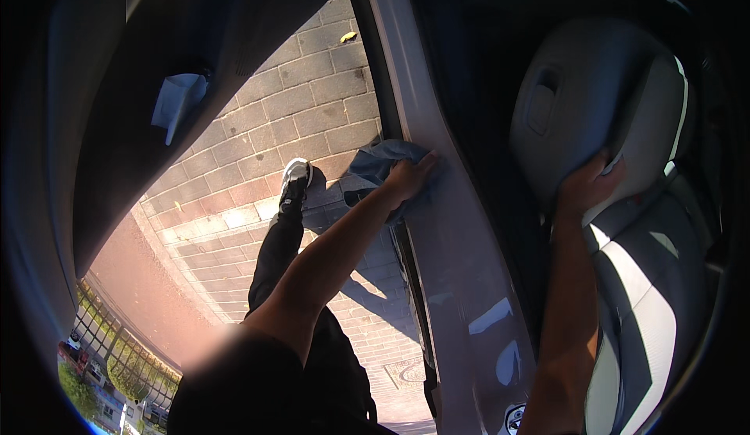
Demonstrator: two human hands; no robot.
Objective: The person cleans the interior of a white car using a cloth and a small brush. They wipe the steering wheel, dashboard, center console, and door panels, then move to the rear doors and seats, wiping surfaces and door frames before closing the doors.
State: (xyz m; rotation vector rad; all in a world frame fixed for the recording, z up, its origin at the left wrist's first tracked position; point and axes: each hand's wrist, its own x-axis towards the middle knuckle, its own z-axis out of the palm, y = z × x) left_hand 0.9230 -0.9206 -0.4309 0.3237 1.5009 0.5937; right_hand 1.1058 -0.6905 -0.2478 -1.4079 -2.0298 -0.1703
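My left hand [410,178] presses a bunched blue-grey cloth [375,165] onto the painted door sill [454,233] of a car. Part of the cloth hangs over the sill's outer edge, above the pavement. Inside the car, my right hand [587,189] grips the near lower edge of a light grey seat section [577,101], thumb uppermost. Some of its fingers are hidden or lost in shadow. A moulded recess [544,100] shows on this seat section. Below the right hand, a light seat cushion [638,294] lies partly in bright sun.
The open car door [152,160] fills the left side, with a pale, paper-like item [179,98] in its panel. Brick paving [304,107] lies between door and sill; my shoe [297,174] stands there. The door latch striker [515,417] is at the sill's near end. A fence [111,332] stands beyond.
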